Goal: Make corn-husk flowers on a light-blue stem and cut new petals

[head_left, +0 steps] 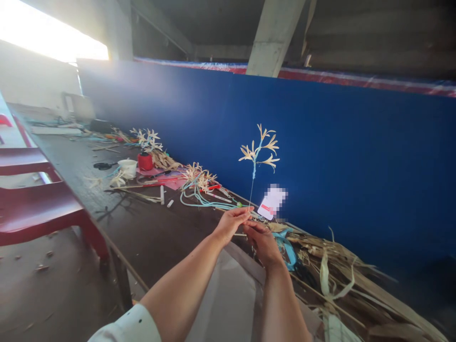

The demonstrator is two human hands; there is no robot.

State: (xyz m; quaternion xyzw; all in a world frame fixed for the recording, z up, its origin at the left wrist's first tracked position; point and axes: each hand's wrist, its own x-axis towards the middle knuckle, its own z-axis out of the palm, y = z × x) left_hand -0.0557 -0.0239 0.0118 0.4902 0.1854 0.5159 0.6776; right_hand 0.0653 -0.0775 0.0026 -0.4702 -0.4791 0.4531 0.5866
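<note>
A thin upright stem topped with several pale straw flowers (260,149) rises in front of the blue wall. My left hand (231,222) pinches the bottom of that stem, fingers closed on it. My right hand (262,241) sits just below and to the right, fingers curled near the stem's lower end; what it grips is hidden. Both hands hover over the dark wooden table (142,228).
More straw flowers (197,176), light blue cord (203,199), a red spool (145,161), a white cup (127,167) and scissors (103,166) lie along the table. Dry leaves (349,275) pile at the right. Red benches (32,209) stand at the left.
</note>
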